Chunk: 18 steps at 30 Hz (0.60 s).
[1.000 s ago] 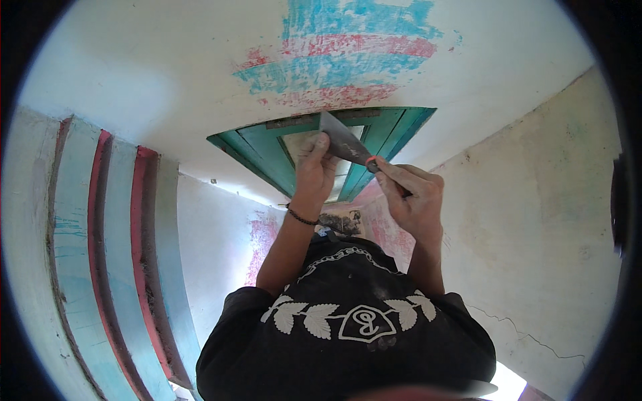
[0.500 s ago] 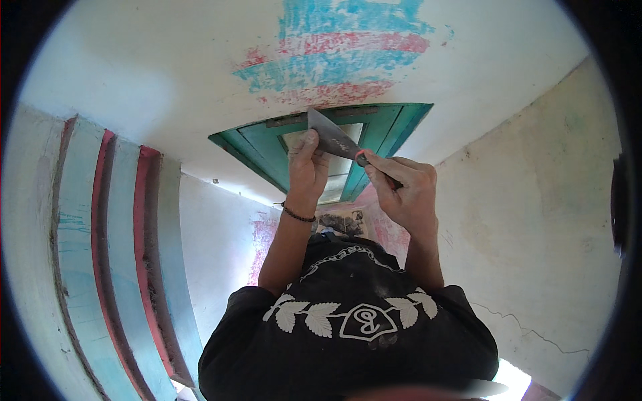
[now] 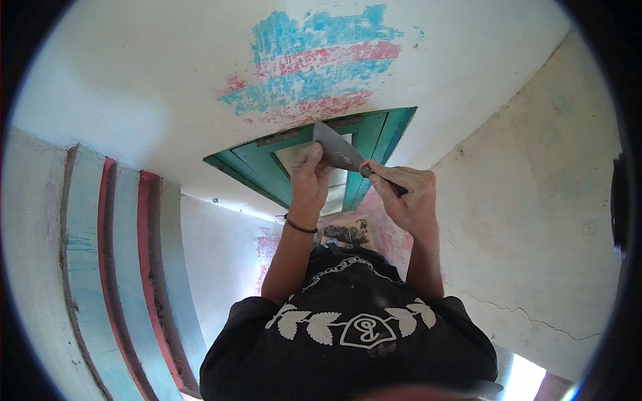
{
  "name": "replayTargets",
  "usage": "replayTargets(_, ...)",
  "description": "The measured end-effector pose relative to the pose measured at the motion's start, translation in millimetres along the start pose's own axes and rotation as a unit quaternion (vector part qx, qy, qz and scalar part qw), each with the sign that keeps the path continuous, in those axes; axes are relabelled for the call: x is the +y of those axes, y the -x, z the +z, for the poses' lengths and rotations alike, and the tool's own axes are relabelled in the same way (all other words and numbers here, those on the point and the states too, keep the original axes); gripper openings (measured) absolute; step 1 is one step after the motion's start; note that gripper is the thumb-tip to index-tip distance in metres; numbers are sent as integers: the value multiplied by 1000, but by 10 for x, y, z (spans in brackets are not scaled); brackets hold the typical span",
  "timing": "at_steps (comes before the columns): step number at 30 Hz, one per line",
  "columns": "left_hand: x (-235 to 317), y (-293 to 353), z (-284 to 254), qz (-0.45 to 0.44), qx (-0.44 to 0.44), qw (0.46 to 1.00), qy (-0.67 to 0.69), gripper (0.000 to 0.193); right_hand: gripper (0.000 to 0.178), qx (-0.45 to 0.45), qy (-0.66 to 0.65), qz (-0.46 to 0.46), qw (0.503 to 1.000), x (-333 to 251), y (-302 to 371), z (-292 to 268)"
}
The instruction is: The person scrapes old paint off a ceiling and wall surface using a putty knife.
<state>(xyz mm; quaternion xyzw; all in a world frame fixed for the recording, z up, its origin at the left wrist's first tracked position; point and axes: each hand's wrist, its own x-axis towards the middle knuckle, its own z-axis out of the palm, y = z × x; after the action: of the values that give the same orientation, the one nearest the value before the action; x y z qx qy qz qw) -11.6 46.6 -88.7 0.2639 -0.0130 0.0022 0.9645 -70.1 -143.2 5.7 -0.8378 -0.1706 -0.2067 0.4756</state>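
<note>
A putty knife with a wide grey metal blade and a dark handle with a red collar is held up between my hands. My right hand is closed around the handle, its fingers along the collar. The thumb and fingers of my left hand pinch the lower edge of the blade close to its broad end. Pale smudges mark the metal. In this picture the blade overlaps a green frame with pale panels, and I cannot tell whether its tip touches anything.
Above the frame, a white wall carries patches of blue and red paint. Pale blue ledges with red edges run down the left. On the right stands a stained wall with a crack low down. A patterned panel lies beyond my shirt.
The view has shifted, so the painted patches sit further left and the ledges lower. My hands and the putty knife appear slightly lower, with the same grip.
</note>
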Motion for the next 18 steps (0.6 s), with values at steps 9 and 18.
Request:
replayTargets(9,69,52,96,115,78,989,-40,14,31,23,-233,98,967,345,358,580)
replayTargets(18,257,98,531,96,70,971,-207,38,55,-69,-454,170,872,274,525,1146)
